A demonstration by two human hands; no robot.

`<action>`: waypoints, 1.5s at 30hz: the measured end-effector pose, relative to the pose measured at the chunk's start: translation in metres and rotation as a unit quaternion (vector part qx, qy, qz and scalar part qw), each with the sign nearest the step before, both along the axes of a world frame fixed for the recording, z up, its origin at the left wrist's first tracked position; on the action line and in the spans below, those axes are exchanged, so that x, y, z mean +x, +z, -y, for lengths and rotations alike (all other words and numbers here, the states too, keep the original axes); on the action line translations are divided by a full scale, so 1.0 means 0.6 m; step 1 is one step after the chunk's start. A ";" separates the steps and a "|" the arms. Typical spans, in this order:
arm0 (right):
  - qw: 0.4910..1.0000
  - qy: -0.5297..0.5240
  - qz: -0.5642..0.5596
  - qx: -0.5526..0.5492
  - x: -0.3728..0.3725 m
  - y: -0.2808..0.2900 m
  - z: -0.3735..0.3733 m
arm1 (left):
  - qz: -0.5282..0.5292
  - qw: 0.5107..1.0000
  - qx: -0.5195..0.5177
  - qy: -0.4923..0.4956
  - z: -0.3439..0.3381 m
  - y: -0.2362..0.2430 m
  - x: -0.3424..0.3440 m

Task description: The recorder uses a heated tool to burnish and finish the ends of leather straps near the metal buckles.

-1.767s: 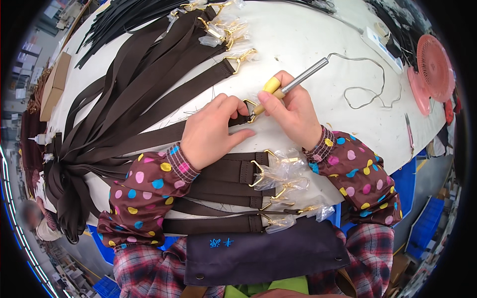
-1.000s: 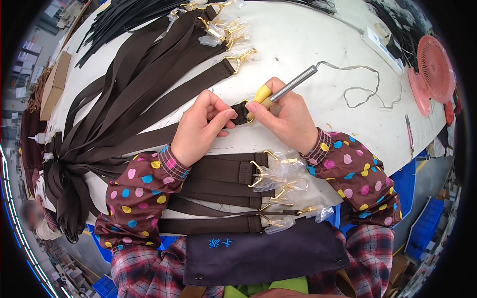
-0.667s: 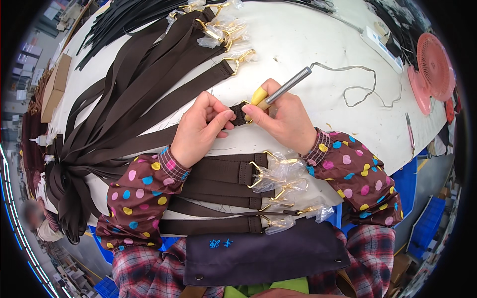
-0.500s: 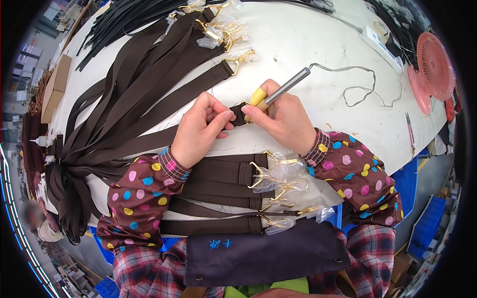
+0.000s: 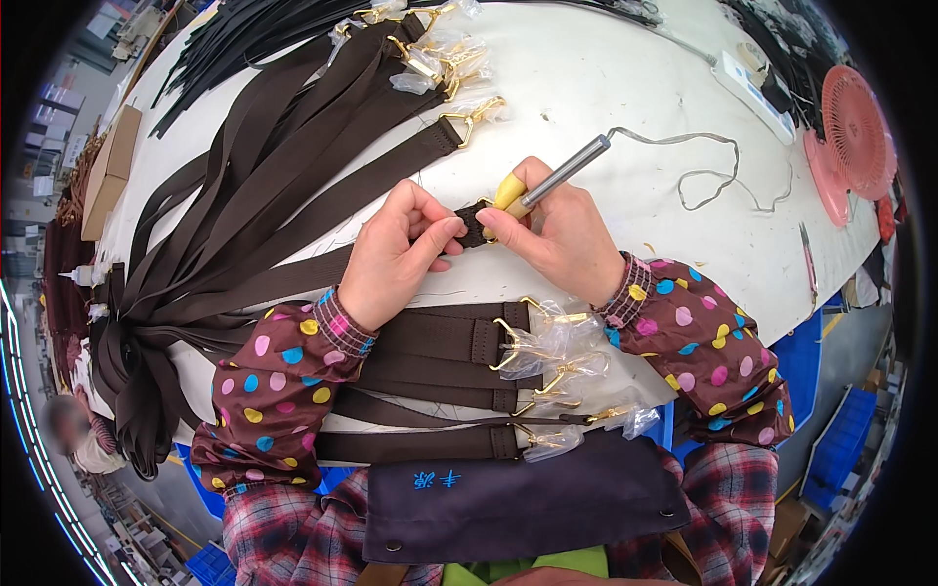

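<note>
My left hand (image 5: 399, 256) has thumb and fingers closed on the stitched end of a dark brown strap (image 5: 470, 228), which has gold hardware, mostly hidden, at its tip. My right hand (image 5: 562, 239) grips a pen-like metal tool (image 5: 572, 159) with a thin grey cord, its working end at that strap end and hidden by my thumb. Something yellow (image 5: 509, 188) covers a finger of that hand. More straps (image 5: 254, 166) fan out to the left; others (image 5: 420, 342) lie below my hands, their gold clasps (image 5: 557, 371) in clear plastic.
The white table (image 5: 713, 254) carries black cords (image 5: 205, 44), a white power strip (image 5: 752, 98), a pink fan (image 5: 845, 137), a slim tool (image 5: 808, 259) and, at left, a cardboard box (image 5: 109, 171). Blue bins (image 5: 838, 444) stand below. A person (image 5: 83, 430) is at lower left.
Since the earliest frame, my left fingers have closed round the strap end, and my right hand has shifted slightly left with the tool lower. Little differs over the last half second.
</note>
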State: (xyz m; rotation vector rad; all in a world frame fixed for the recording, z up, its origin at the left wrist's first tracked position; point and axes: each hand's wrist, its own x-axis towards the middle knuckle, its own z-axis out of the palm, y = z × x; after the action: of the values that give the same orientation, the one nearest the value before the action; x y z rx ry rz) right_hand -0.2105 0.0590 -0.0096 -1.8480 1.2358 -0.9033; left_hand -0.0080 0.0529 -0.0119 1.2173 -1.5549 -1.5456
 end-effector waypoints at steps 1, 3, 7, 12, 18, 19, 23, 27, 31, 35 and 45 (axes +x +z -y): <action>1.000 0.000 0.000 0.000 0.000 0.000 0.000 | 0.001 1.000 -0.001 0.000 0.000 0.000 0.000; 1.000 -0.001 -0.004 0.006 0.001 0.001 0.000 | -0.001 1.000 0.002 0.001 0.000 0.001 0.000; 1.000 -0.001 0.011 0.006 0.001 -0.001 -0.001 | 0.016 0.999 0.034 -0.039 0.003 0.015 0.010; 0.986 -0.027 0.158 0.038 0.004 -0.012 0.000 | 0.246 0.920 -0.140 -0.272 0.033 0.086 0.044; 0.986 -0.025 0.152 0.056 0.003 -0.018 0.003 | 0.251 0.894 -0.215 -0.305 0.068 0.064 0.025; 0.986 -0.025 0.152 0.057 0.002 -0.018 0.003 | 0.250 0.894 -0.214 -0.305 0.072 0.062 0.020; 0.990 -0.021 0.135 0.030 0.003 -0.016 0.001 | 0.244 0.888 -0.221 -0.322 0.079 0.048 0.017; 0.992 -0.017 0.125 0.030 0.002 -0.018 0.002 | 0.230 0.898 -0.231 -0.297 0.075 0.046 0.015; 0.994 0.011 0.071 0.087 0.000 -0.004 0.001 | 0.230 0.900 -0.248 -0.276 0.071 0.039 0.018; 0.995 0.012 0.060 0.077 0.000 -0.003 0.000 | 0.245 0.902 -0.238 -0.265 0.067 0.041 0.015; 0.997 -0.006 0.078 0.004 0.005 -0.013 0.002 | 0.252 0.903 -0.235 -0.257 0.065 0.040 0.014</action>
State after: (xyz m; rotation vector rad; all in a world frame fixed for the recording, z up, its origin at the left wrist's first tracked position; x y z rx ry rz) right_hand -0.2074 0.0577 -0.0171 -1.7305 1.1533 -1.0273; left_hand 0.0004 0.0136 0.0123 1.0086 -2.5751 -1.0518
